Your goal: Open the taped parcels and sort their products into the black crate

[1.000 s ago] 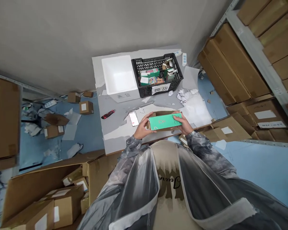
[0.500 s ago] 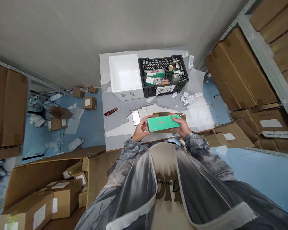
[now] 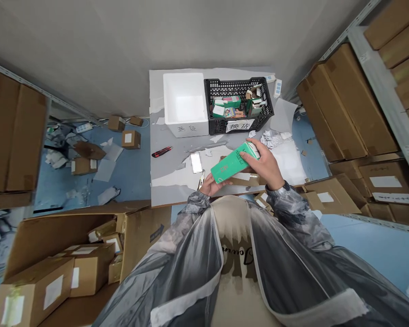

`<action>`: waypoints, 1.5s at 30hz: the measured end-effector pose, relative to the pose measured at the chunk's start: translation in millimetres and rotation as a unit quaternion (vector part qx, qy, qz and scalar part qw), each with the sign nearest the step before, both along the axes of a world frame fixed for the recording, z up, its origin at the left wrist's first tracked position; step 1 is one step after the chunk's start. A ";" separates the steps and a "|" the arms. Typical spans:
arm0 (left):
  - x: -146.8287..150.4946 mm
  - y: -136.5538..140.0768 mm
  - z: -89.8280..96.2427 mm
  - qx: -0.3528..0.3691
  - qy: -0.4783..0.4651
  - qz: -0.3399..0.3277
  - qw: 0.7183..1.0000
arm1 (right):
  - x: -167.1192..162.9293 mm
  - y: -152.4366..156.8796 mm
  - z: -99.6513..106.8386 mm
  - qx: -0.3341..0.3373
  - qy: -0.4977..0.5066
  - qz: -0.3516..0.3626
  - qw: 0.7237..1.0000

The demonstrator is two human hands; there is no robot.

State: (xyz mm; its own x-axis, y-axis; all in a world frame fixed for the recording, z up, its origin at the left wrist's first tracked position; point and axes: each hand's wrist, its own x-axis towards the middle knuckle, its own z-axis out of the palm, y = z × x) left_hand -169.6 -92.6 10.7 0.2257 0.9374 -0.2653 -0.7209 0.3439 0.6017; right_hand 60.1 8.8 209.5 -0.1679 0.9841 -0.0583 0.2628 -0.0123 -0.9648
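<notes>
Flanking the person on the left: large open carton (image 3: pixel 141 236) with labelled parcels (image 3: pixel 90 272) inside. Both hands grasp one green box (image 3: pixel 230 165), held slantwise above the table's near edge, right end farther from the body. Left hand (image 3: pixel 211 185) cups the near left end; right hand (image 3: pixel 269 168) clasps the far right end, thumb on the upper face. White shows at that end.

Behind and partly beneath the box: brown carton (image 3: pixel 238 181) with white label, on the table (image 3: pixel 162 175). Slim item (image 3: pixel 201 179) just beside left hand; contact cannot be told. Beyond it, small white rectangle (image 3: pixel 196 162), face blurred. Farther left, red-and-black cutter (image 3: pixel 162 152). Right of the right hand: white wrap (image 3: pixel 291 164), crumpled paper (image 3: pixel 266 137) beyond.

Table rear: white foam bin (image 3: pixel 191 128), handwritten front, just beside black crate (image 3: pixel 213 126) containing green and brown packages. Grey wall (image 3: pixel 204 34) behind.
</notes>
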 end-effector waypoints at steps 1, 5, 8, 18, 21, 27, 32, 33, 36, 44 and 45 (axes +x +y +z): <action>0.8 -0.7 -1.5 0.003 0.005 0.008 1.000 | -1.7 0.5 1.3 0.000 0.006 0.006 1.000; -13.5 3.0 2.7 0.014 0.034 0.036 0.999 | 4.1 1.7 -2.6 -0.045 0.056 0.006 0.997; -34.2 7.5 15.2 0.017 0.028 0.072 0.997 | 13.0 0.1 -6.9 -0.059 0.070 -0.054 0.994; -54.4 9.3 73.4 -0.007 0.146 0.174 0.974 | 7.1 -16.9 -52.5 -0.104 0.204 -0.191 0.954; -71.3 7.9 98.3 0.020 0.236 0.259 0.936 | 13.6 -20.2 -74.0 -0.148 0.290 -0.257 0.910; -106.6 4.0 162.6 0.075 0.238 0.417 0.874 | 23.6 -33.1 -88.9 -0.287 0.445 -0.270 0.804; -101.2 -0.3 196.0 0.054 0.164 0.399 0.901 | 6.0 -41.8 -79.2 -0.274 0.474 -0.267 0.793; -97.9 -1.4 199.8 0.046 0.151 0.395 0.905 | 2.6 -42.4 -76.2 -0.273 0.477 -0.260 0.794; -88.6 -5.1 208.9 0.023 0.135 0.382 0.914 | -1.9 -43.5 -68.6 -0.294 0.474 -0.240 0.794; -71.0 -11.4 219.7 0.000 0.131 0.330 0.935 | -1.1 -46.6 -74.0 -0.301 0.477 -0.242 0.789; -67.9 -11.2 220.1 -0.004 0.123 0.324 0.938 | -1.7 -46.1 -76.2 -0.300 0.484 -0.242 0.785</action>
State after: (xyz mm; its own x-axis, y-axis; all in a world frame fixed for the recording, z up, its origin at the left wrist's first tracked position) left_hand -237.5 -103.9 230.8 -0.4591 0.8550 -0.2413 -0.6194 -0.1133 0.7768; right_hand 58.5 -37.4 133.3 -0.0341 0.7908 -0.6111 -0.7664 -0.4132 -0.4919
